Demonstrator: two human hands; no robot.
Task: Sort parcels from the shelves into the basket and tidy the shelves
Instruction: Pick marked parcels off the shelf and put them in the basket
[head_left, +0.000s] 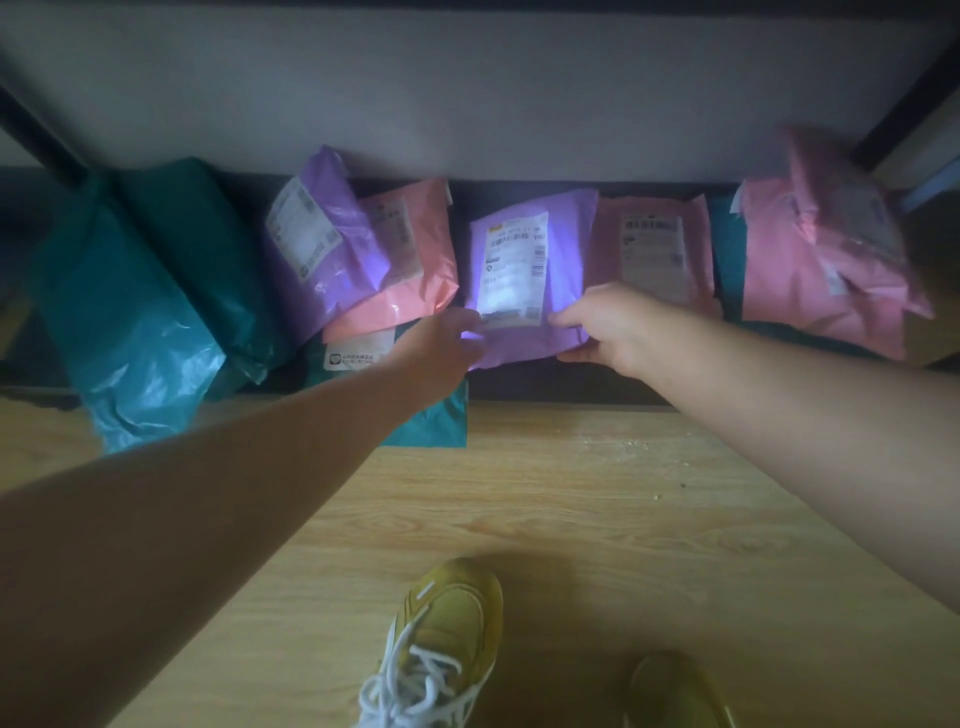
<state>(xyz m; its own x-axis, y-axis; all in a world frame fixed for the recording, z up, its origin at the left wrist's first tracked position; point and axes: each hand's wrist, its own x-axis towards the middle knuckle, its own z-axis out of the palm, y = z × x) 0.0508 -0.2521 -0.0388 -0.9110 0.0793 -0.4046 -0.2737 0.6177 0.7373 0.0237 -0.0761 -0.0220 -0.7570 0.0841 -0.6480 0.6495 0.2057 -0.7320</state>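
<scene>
1. Centre of frame: purple parcel (524, 280) on the dark bottom shelf (571, 384), label facing up.
2. Lower right edge of parcel: right hand (597, 327), fingers curled round it, thumb on top.
3. Lower left corner of parcel: left hand (441, 343), fingertips touching; grip lost in glare, cannot tell.
4. Left of frame: teal parcel (130, 312), overhanging the shelf edge.
5. Right of frame: pink parcel (821, 270), blurred, label unreadable.
6. Bottom edge: yellow shoe (447, 634), cut off.

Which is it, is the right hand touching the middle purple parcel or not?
Touching. The head view shows the right hand gripping the lower right edge of the middle purple parcel, fingers over its front.
</scene>
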